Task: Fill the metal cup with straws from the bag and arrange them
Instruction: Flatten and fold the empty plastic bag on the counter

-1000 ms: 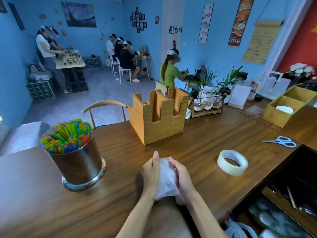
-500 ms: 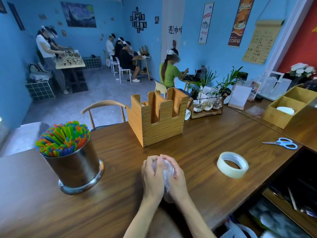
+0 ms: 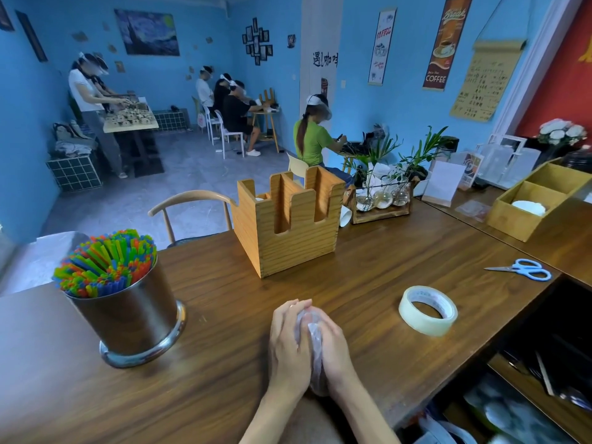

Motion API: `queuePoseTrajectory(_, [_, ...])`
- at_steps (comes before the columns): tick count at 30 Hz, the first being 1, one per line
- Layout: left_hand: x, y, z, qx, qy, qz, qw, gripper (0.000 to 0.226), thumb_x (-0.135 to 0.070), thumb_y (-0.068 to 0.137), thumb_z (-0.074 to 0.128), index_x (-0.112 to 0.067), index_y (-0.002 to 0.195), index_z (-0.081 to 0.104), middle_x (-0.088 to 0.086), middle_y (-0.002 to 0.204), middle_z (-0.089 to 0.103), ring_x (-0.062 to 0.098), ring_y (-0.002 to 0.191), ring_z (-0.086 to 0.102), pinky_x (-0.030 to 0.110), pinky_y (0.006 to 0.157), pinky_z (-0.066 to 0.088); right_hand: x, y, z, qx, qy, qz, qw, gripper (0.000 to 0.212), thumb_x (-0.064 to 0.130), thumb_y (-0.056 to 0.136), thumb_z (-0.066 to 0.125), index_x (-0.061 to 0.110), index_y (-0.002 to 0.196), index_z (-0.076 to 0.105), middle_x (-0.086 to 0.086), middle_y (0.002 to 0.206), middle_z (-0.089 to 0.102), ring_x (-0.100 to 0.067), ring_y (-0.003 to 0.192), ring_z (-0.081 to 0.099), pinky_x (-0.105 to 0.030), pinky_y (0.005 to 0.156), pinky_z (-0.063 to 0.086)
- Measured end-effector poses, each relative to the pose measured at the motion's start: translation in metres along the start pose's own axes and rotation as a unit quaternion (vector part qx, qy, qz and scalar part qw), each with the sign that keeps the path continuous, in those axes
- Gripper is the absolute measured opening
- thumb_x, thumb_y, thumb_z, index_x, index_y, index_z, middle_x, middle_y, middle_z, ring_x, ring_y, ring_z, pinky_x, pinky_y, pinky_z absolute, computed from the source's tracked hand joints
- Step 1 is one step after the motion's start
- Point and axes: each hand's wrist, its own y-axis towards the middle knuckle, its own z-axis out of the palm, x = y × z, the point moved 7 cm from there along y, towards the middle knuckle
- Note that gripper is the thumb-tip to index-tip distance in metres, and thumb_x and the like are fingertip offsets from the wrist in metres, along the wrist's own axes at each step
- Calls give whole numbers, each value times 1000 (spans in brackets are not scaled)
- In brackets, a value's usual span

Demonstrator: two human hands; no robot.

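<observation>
At the left of the wooden table stands the metal cup, upright on its flared base and packed with straws in green, blue, orange and red, their cut ends fanned out above the rim and leaning a little toward the left. Behind the table's far edge a curved wooden chair back shows, and just to its right a slotted wooden holder sits on the tabletop, well apart from the cup. In the near middle, both forearms reach in from the bottom edge and the two hands meet over the table. The left hand and the right hand are pressed together around the bag, a crumpled clear plastic wad squeezed between the palms; the fingers of both hands curl round it and their tips touch at the top, so only a strip of plastic shows between them and a bulge below the wrists. The bag is near the table's front edge, well to the right of the cup and not touching it. Further right a roll of clear tape lies flat on the wood, and beyond it, near the right corner, lie blue-handled scissors. At the far right a wooden tray with compartments sits on the adjoining counter.
</observation>
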Motion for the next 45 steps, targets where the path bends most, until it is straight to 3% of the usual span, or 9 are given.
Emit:
queuePoseTrajectory(3, [6, -4, 1, -3, 31, 11, 999, 37, -12, 101, 57, -44, 119, 60, -12, 124, 58, 7, 114, 59, 27, 93, 55, -6, -9, 1, 17, -2, 17, 1000, 40, 27, 111, 33, 10, 121, 68, -16, 114, 72, -24, 108, 70, -34, 93, 55])
queuePoseTrajectory(6, [-2, -10, -3, -8, 0, 24, 1000, 36, -10, 99, 61, -40, 119, 61, -9, 121, 61, 0, 110, 60, 14, 86, 53, -8, -16, 3, 33, -103, -15, 994, 41, 47, 107, 37, 27, 137, 55, 6, 125, 69, -8, 122, 62, -29, 104, 50])
queuePoseTrajectory(10, [-14, -18, -6, 31, -77, -30, 996, 25, -37, 105, 43, -43, 122, 60, -21, 125, 62, -6, 117, 57, 15, 96, 49, 4, -21, -5, -45, -192, -75, 978, 29, 41, 107, 37, 40, 132, 53, 20, 121, 66, 10, 114, 59, -15, 97, 50])
queuePoseTrajectory(13, [-17, -33, 1, 137, -86, 8, 987, 48, -53, 100, 40, -38, 145, 47, -24, 148, 45, -3, 139, 41, 18, 112, 36, 7, -26, -14, -64, -179, -82, 978, 28, 37, 106, 47, 35, 132, 58, 15, 125, 67, 4, 117, 61, -19, 100, 51])
queuePoseTrajectory(21, [-24, -62, 5, 325, 24, 106, 940, 104, -16, 82, 68, -54, 155, 5, -33, 162, 5, -15, 147, 10, 12, 116, 27, -2, -48, -35, -138, -81, -45, 986, 24, 27, 107, 51, 33, 124, 66, 11, 121, 70, -2, 116, 63, -18, 90, 52])
queuePoseTrajectory(26, [-16, -61, 3, 280, 32, 96, 955, 90, 8, 90, 51, -44, 157, 21, -27, 155, 29, -5, 143, 32, 32, 109, 45, -10, -72, -22, -118, -103, -20, 987, 33, 41, 106, 47, 41, 139, 51, 25, 132, 61, 11, 125, 52, -10, 98, 43])
queuePoseTrajectory(31, [-34, -74, 3, 266, 3, 96, 959, 68, -2, 99, 51, -39, 154, 34, -28, 141, 44, -5, 130, 45, 26, 103, 49, -7, -106, -21, -127, -175, -43, 975, 55, 49, 104, 47, 50, 153, 23, 44, 144, 29, 25, 133, 27, -6, 107, 26])
queuePoseTrajectory(39, [-65, -124, 47, 354, -65, 95, 928, 78, -10, 94, 65, -58, 140, 24, -15, 134, 54, 4, 117, 59, 31, 94, 56, -6, -173, -78, -257, -217, -90, 937, 40, 29, 104, 56, 38, 143, 49, 23, 140, 54, 8, 130, 47, -13, 106, 40])
queuePoseTrajectory(45, [-101, -188, 122, 486, -109, 118, 859, 64, -20, 87, 67, -41, 140, 39, -17, 130, 55, 1, 122, 54, 25, 102, 47, -19, -246, -172, -377, -228, -50, 896, 35, 23, 101, 60, 42, 130, 56, 18, 125, 66, 2, 116, 60, -21, 98, 47])
